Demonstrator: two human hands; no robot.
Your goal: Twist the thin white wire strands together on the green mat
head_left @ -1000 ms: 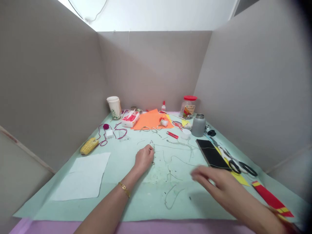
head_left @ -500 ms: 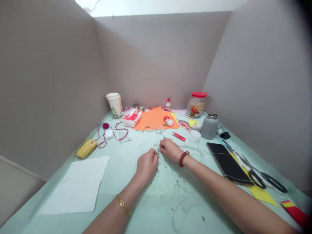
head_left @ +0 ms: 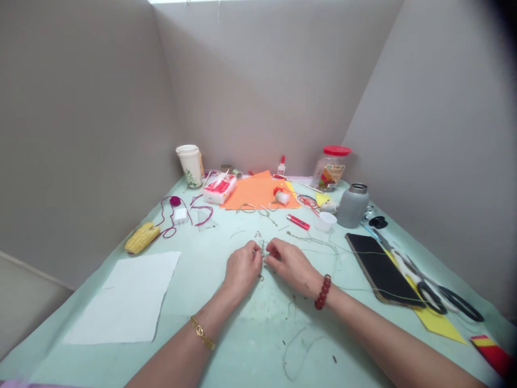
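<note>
Near the middle of the table, my left hand (head_left: 243,268) has its thumb and fingers pinched together on something too small to make out. Just to its right, my right hand (head_left: 291,265) is bent inward with thumb and fingertips close together around a thin greenish thread (head_left: 263,249). The two sets of fingertips almost meet. Small metal bits (head_left: 260,277) lie just below the fingertips. A pale green cord (head_left: 313,241) lies beyond my right hand, and loose thread pieces (head_left: 299,345) lie nearer the front.
White cloth (head_left: 125,302) and yellow corn-shaped item (head_left: 142,238) are at left. Orange sheets (head_left: 254,193), a tissue pack (head_left: 220,188) and a red lighter (head_left: 298,222) lie farther back. At right are a grey bottle (head_left: 353,207), phone (head_left: 382,269) and scissors (head_left: 430,293).
My right hand has moved down toward me and turned, so it now sits level with my left hand. My left hand stays nearly in place. The camera view has tilted slightly.
</note>
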